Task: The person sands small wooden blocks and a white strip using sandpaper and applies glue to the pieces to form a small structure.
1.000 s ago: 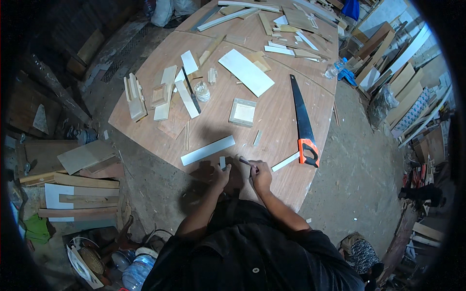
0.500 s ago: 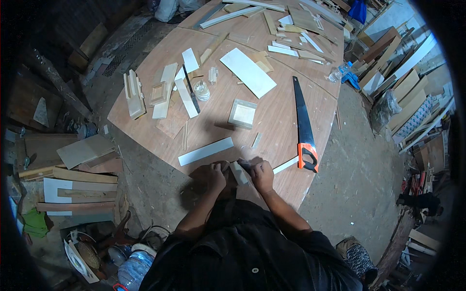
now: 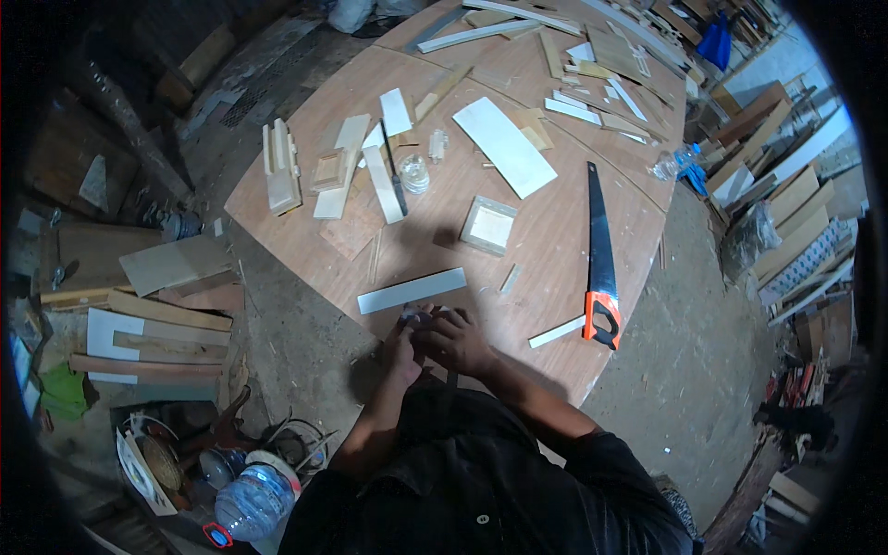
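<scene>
At the table's near edge my two hands meet, fingers bent inward. My left hand (image 3: 400, 351) is closed, and my right hand (image 3: 453, 340) curls over its fingers. A small pale bit shows at the fingertips, but what they hold is mostly hidden. Just beyond them lies a flat white strip of board (image 3: 412, 290). Farther off sits a small square wooden box (image 3: 489, 225), with a short thin strip (image 3: 510, 278) on its near side. To the right, a handsaw (image 3: 602, 250) with an orange and black handle lies with its handle over the end of a narrow white strip (image 3: 557, 331).
On the table's left are a glass jar (image 3: 414, 174), a long dark tool (image 3: 393, 171), a small wooden frame (image 3: 328, 172) and stacked wood pieces (image 3: 281, 168). A large white board (image 3: 505, 148) lies mid-table. Offcuts cover the far end. A big water bottle (image 3: 253, 504) stands lower left.
My hands have come together toward the left, the right one now over the left. The pale block that showed between them is now out of sight. The whole view has shifted slightly.
</scene>
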Demonstrator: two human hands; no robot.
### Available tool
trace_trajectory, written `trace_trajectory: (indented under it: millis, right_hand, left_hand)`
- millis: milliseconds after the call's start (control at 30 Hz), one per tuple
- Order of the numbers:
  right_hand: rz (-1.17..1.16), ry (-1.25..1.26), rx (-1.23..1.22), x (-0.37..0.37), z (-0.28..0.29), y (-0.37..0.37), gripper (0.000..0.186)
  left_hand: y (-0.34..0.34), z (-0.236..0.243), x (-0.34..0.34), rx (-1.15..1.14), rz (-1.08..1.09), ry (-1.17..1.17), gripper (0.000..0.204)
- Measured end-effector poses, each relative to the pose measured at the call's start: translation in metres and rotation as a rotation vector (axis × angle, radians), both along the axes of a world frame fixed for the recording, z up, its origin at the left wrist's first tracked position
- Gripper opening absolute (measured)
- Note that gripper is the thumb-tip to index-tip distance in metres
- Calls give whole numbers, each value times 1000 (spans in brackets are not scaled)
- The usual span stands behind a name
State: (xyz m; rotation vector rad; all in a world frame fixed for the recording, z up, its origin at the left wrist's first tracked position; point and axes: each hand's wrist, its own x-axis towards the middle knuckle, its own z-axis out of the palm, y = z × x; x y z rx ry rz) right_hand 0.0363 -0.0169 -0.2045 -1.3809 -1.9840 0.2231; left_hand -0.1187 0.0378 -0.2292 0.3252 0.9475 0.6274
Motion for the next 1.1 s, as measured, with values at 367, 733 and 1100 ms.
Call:
trace_trajectory:
  millis: [367,733,1100]
  right_hand:
    - [-187,-375,-390,39,-78,76,52]
    - [-287,342,-784,44,-19,51,39]
    - [-321,523,-140,24,114,-29,51]
  left_hand:
    - [24,29,-47,226,69,38,34]
    - [36,34,-56,184,332,69,33]
    - [17,106,16,327,111,-81,47]
